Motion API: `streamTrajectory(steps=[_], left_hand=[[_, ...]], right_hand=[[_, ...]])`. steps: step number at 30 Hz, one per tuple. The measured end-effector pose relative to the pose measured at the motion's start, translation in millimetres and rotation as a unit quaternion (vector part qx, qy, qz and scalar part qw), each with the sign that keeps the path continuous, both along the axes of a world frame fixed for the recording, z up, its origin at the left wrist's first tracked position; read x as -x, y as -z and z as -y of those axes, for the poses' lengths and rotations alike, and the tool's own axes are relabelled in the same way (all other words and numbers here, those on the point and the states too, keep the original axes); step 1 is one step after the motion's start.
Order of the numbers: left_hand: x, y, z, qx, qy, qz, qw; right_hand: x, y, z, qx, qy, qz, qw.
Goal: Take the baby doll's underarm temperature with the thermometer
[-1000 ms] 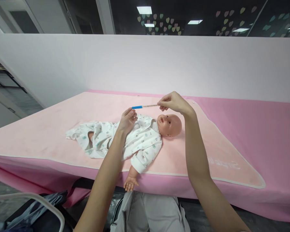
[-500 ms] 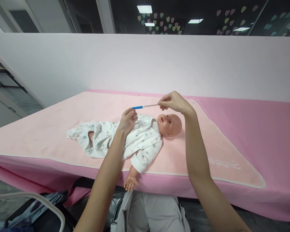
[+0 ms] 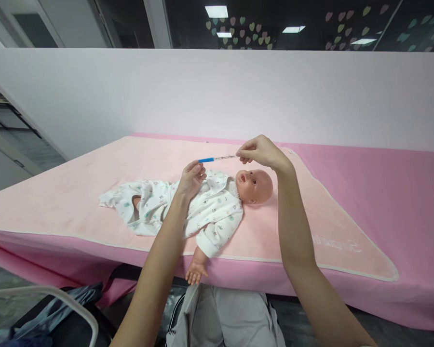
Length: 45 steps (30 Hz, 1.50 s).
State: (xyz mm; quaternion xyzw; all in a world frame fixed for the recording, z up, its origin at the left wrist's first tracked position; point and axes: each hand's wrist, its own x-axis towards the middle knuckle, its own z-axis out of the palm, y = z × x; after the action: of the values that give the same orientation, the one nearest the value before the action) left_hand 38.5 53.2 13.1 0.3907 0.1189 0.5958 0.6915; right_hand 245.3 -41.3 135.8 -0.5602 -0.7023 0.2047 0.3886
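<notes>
Over a bald, white-clothed doll [image 3: 217, 212], left hand [image 3: 192, 178] and right hand [image 3: 259, 151] pinch a slim blue-and-clear rod [image 3: 211, 159]. Best held level.

One left hand [image 3: 193, 179] and one right hand [image 3: 262, 153] make two, with one thin blue-ended stick [image 3: 211, 159]. There is one doll [image 3: 219, 207], with one head [image 3: 256, 187] and one doll hand [image 3: 196, 273] visible, plus one peach mat [image 3: 75, 193], one pink cover [image 3: 386, 193] and one pair of grey trousers [image 3: 235, 313]. At least four lights [image 3: 216, 12] appear, and more than twenty heart shapes [image 3: 242, 33].
</notes>
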Motion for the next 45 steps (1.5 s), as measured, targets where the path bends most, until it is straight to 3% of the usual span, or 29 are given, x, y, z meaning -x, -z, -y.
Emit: streamTrajectory(steps=[6,9,11,15,19,22,24,27,31,34,39,45], left_hand=[[-4,4.4,0,-0.007,0.015,-0.072,0.997],[-8,4.2,6,-0.043,0.035,-0.203,0.978],[-10,1.8,12,-0.099,0.044,-0.309,0.945],[-12,-3.7,19,-0.209,0.048,-0.401,0.891],[-12,-2.9,17,-0.231,0.069,-0.42,0.875],[-11,-0.2,15,-0.233,0.081,-0.418,0.874],[-10,0.8,14,-0.234,0.084,-0.412,0.876],[-9,1.5,12,-0.236,0.087,-0.394,0.884],[-8,2.0,13,-0.203,0.071,-0.345,0.913],[-7,1.3,15,-0.169,0.059,-0.313,0.933],[-7,0.7,15,-0.109,0.043,-0.27,0.956],[-7,1.5,13,-0.078,0.048,-0.259,0.961]], right_hand=[[31,-21.5,44,-0.159,0.061,-0.022,0.985],[44,-24.2,76,-0.193,0.071,0.004,0.979],[46,-13.8,97,-0.193,0.091,0.053,0.975],[41,41.1,131,-0.165,0.177,0.119,0.963],[33,115.1,150,-0.102,0.263,0.131,0.95],[25,153.4,154,-0.059,0.297,0.202,0.931],[21,162.4,153,-0.003,0.323,0.283,0.903],[20,152.0,143,0.041,0.332,0.362,0.87],[44,123.7,105,-0.036,0.257,0.317,0.912],[70,116.6,63,-0.065,0.19,0.312,0.929],[87,140.7,15,-0.15,0.213,0.285,0.922],[73,169.1,15,-0.287,0.165,0.089,0.939]])
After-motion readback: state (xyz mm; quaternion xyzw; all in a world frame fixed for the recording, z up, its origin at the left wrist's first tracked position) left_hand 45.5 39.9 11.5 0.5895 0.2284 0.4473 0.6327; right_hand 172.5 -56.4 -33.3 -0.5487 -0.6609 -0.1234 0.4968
